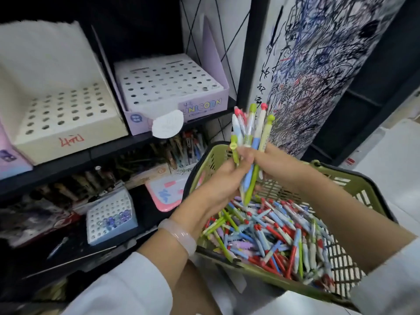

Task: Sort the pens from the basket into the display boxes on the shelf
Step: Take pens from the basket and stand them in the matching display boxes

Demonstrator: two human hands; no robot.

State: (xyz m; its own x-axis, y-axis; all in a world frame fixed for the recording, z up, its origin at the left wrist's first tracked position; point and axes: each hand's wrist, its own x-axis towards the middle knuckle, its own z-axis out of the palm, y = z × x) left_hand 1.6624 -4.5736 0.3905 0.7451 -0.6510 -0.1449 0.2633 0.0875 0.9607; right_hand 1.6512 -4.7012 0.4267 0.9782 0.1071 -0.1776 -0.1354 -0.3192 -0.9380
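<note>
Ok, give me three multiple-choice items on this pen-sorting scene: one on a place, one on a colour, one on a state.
1. Where is the bunch of pens held?
A. Above the basket
B. Inside the cream display box
C. On the floor

2. What colour is the basket?
A. Red
B. Green
C. Black

3. What state are the holes of the purple display box in?
A. All filled
B. Half filled
C. Empty

Answers: 1 A, the left hand and right hand grip the bunch over the basket. 2 B, its mesh walls are olive green. 3 C, no pen stands in any hole.
</note>
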